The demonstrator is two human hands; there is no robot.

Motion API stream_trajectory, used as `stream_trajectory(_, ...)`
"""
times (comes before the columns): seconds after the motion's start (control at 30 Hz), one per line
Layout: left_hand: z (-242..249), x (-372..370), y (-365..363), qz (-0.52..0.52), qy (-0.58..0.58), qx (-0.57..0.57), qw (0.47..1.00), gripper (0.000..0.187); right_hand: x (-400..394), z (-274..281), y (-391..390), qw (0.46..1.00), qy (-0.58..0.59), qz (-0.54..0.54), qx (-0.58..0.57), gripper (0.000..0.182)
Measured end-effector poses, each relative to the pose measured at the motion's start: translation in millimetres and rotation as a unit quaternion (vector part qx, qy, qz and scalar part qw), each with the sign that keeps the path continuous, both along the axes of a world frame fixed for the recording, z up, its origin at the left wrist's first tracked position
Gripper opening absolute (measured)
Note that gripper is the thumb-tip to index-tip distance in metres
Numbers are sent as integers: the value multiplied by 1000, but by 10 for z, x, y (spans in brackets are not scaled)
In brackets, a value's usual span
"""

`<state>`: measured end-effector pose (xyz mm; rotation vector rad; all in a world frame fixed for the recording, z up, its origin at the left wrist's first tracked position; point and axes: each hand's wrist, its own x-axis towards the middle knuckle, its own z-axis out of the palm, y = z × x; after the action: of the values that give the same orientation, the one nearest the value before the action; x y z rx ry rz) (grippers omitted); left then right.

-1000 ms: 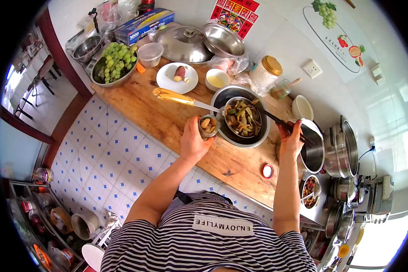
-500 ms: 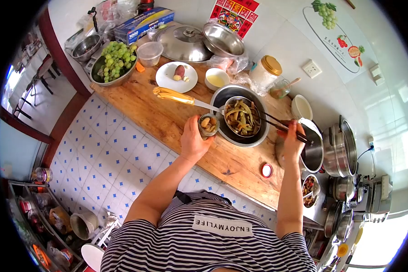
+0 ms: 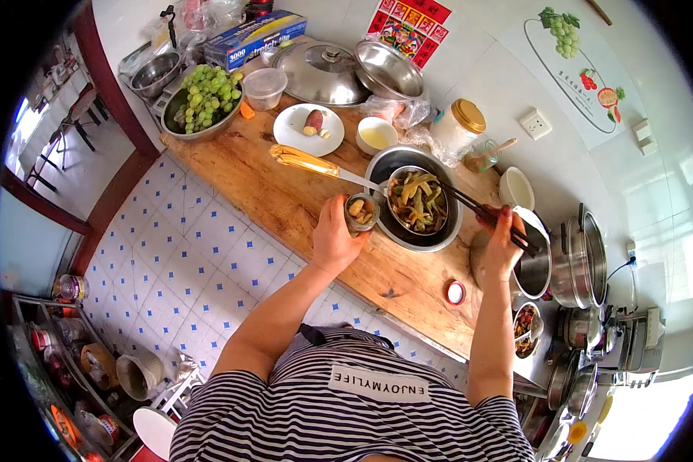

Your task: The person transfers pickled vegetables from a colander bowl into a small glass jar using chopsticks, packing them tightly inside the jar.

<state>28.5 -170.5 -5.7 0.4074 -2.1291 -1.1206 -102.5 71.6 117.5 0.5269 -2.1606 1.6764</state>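
Observation:
My left hand is wrapped round a small glass jar with pale brown pieces in it, held at the near left rim of a steel bowl. In my right hand is a pair of dark chopsticks, their tips among brownish-green strips of food. That food sits in a ladle with a yellow patterned handle, which lies across the steel bowl. A red-rimmed jar lid rests on the wooden table between my arms.
Behind the bowl stand a white plate, a small bowl of yellowish liquid and a gold-lidded jar. Grapes fill a bowl at the far left. Steel pots and a dish of red food are at the right.
The chopstick tips have shifted slightly within the food in the ladle. Both hands keep their hold, and the whole view has moved a little.

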Motion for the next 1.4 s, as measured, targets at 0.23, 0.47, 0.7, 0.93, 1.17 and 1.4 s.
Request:
stream_trajectory(0.23, 4, -2, 6, 2, -3, -9, 1000, 77, 469, 413, -122, 991, 74, 109, 34, 27)
stream_trajectory(0.47, 37, 6, -3, -3, -6, 6, 1000, 74, 900, 418, -513, 946, 129, 235, 184, 10)
stream_trajectory(0.7, 47, 19, -20, -22, -27, 19, 999, 74, 863, 179, -504, 980, -87, 175, 45, 40)
stream_trajectory(0.93, -10, -13, -2, -9, -14, 20, 1000, 76, 605, 178, -517, 965, -132, 223, 27, 32)
stream_trajectory(1.17, 11, -16, 1, -1, 1, 33, 999, 73, 333, 633, -786, 937, -216, 250, 112, 36)
stream_trajectory(1.4, 225, 56, 37, -57, 13, 28, 998, 71, 328, 903, -754, 938, -209, 258, 102, 23)
